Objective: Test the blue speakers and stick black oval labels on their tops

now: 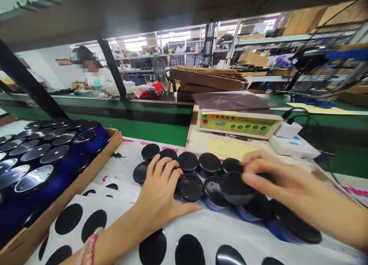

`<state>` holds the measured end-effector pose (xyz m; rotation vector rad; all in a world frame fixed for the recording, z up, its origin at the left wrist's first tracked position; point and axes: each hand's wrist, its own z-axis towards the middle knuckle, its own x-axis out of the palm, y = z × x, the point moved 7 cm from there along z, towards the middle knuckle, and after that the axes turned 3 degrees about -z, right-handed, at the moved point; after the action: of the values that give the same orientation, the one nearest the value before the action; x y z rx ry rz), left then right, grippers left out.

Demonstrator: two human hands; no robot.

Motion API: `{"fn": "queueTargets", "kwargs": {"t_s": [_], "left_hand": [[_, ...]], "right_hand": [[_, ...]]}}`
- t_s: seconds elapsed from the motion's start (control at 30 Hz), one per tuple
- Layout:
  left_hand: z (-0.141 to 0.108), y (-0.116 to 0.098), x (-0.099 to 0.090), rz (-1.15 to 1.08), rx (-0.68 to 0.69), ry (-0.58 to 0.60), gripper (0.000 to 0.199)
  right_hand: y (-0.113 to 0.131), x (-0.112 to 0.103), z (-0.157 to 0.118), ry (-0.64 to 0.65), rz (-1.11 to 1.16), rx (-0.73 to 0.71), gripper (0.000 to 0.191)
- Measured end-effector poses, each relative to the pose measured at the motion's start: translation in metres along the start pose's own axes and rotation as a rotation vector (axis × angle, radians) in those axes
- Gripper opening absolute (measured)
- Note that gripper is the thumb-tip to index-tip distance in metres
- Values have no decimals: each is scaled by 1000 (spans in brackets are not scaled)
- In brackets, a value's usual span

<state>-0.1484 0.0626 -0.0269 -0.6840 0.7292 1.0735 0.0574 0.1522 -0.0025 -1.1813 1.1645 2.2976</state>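
Note:
My left hand (159, 188) lies over the near part of two rows of blue cylinders with black round tops. Its fingers are spread across the tops, with the thumb stretched out in front of a black-topped cylinder (190, 187). Between thumb and fingers, my right hand (267, 173) pinches the edge of a black round disc (236, 188). That disc is tilted just above the row and partly covers the tops behind it. Whether it touches them I cannot tell. White sheets (112, 223) bearing black circles (69, 218) lie in front of the hands.
At left, a cardboard tray (115, 140) holds many blue cylinders with shiny dark tops. Behind the rows stands a control box (235, 123) with lights and buttons, beside a white adapter (289, 130) and cables. A person (99, 77) sits across the bench; a shelf beam (143, 12) hangs overhead.

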Motion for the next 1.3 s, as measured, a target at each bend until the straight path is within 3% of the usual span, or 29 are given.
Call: {"fn": "queueTargets", "kwargs": {"t_s": [0.1,0.23,0.77,1.3], "left_hand": [[-6,7,10,-44,-39,28,66],[-8,10,12,-137,-104,61,61],[-9,11,12,-207,-144,70,58],[-10,11,13,-185,-131,67,53]], "right_hand": [[22,59,36,203,226,70,37],[24,88,42,188,307,156,30],[29,92,31,234,182,180,31],[42,92,28,133,-52,-84,22]]}}
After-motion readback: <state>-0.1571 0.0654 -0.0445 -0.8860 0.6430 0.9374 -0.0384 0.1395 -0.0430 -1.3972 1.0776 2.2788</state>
